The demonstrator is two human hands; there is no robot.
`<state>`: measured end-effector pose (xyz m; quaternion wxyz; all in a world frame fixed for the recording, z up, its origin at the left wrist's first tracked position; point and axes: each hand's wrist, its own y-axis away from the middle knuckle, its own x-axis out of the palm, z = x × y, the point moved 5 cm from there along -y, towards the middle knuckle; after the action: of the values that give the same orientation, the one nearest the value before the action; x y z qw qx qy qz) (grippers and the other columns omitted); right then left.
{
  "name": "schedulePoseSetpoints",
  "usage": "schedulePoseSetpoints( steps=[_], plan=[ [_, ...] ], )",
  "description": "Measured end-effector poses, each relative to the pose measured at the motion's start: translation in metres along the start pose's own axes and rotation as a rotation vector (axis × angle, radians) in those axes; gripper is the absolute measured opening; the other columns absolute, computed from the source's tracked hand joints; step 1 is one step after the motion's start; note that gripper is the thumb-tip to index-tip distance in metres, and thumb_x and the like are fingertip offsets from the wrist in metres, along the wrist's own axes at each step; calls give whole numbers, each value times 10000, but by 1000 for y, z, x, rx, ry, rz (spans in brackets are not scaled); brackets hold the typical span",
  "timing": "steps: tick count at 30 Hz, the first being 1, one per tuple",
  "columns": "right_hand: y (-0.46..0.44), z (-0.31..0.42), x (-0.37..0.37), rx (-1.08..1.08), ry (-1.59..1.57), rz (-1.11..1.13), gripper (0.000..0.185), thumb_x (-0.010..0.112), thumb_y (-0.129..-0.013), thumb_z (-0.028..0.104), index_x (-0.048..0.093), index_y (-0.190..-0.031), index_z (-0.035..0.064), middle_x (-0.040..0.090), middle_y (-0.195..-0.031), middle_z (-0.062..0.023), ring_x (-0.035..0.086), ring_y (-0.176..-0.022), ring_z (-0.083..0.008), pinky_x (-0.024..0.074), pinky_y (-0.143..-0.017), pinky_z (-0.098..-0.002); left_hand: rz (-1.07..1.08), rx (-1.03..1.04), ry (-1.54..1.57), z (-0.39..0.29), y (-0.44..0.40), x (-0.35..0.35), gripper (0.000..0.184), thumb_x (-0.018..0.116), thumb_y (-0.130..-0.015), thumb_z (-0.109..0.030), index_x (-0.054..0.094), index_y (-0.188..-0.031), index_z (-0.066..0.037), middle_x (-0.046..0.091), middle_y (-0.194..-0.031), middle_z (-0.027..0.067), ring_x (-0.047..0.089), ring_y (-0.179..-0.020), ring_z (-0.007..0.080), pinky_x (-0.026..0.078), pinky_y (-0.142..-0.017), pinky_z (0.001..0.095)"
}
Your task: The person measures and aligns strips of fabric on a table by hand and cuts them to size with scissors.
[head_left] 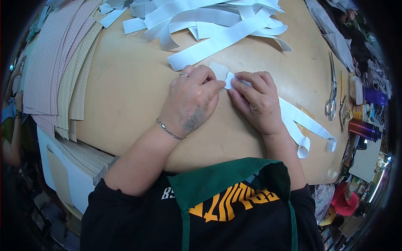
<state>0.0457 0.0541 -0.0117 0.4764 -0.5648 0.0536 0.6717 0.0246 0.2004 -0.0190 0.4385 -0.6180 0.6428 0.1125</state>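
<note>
My right hand [257, 100] pinches the end of a white strip [229, 79] between thumb and fingers. From under that hand the white strip runs down to the right, and its far end curls on the table. My left hand [194, 96] is closed in a pinch, its fingertips meeting the same end of the strip from the left. A small greyish-beige piece [219, 70] shows just behind the left fingertips; its lower part is hidden by them.
A heap of wide white strips [217, 29] lies at the table's far side. Stacked patterned sheets [54, 62] cover the left edge. To the right are metal scissors [331, 94], a dark red bottle [363, 130] and a purple container [375, 96]. Other people are at both sides.
</note>
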Motion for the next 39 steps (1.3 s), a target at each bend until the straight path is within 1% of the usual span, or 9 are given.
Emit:
schedulePoseSetpoints(
  steps=[5, 15, 18, 24, 32, 35, 39],
  plan=[
    [-2, -2, -1, -50, -26, 14, 206, 722, -646, 66, 668, -844, 46, 634, -945, -48, 554, -795, -236, 483, -683, -332, -10, 1, -9, -1, 0, 0, 190, 651, -684, 19, 689, -853, -58, 568, -837, 54, 539, -766, 227, 456, -683, 332],
    [-1, 3, 0, -10, 29, -16, 203, 720, -646, 62, 664, -841, 56, 627, -932, -36, 543, -775, -236, 479, -663, -329, -11, 5, 10, 0, 1, 0, 166, 636, -688, 31, 669, -826, -54, 568, -831, 55, 543, -797, 239, 453, -705, 340],
    [-2, 3, 0, -11, 24, -8, 199, 719, -647, 61, 662, -837, 53, 624, -923, -37, 537, -762, -236, 478, -662, -328, -25, 10, 4, 1, 2, 1, 180, 629, -684, 36, 659, -834, -59, 565, -833, 54, 536, -794, 247, 453, -707, 348],
    [-4, 2, -1, -26, -6, 21, 207, 722, -641, 55, 661, -839, 48, 626, -920, -39, 528, -753, -238, 478, -656, -327, -2, 45, -68, -3, 2, 1, 228, 644, -678, 16, 665, -886, -76, 556, -852, 38, 534, -805, 230, 449, -687, 338],
    [-3, 1, 0, -32, -9, 14, 224, 728, -639, 53, 665, -854, 48, 627, -926, -41, 533, -754, -238, 480, -650, -325, 13, 24, -71, -3, 1, 1, 229, 652, -681, 2, 671, -894, -79, 555, -864, 26, 535, -805, 218, 451, -664, 331],
    [-4, 2, -1, -51, 1, 23, 216, 726, -649, 58, 666, -857, 57, 624, -932, -26, 532, -754, -231, 475, -634, -327, 10, 36, -74, -2, 2, 2, 231, 652, -680, 5, 673, -895, -75, 556, -860, 27, 535, -802, 220, 452, -665, 333],
    [-1, -1, 0, -10, -6, 47, 199, 716, -673, 90, 669, -867, 88, 612, -963, 2, 530, -799, -222, 456, -653, -339, 8, 55, -94, -3, 2, 3, 244, 651, -680, 12, 678, -907, -73, 562, -865, 27, 538, -808, 224, 454, -669, 329]
  ],
)
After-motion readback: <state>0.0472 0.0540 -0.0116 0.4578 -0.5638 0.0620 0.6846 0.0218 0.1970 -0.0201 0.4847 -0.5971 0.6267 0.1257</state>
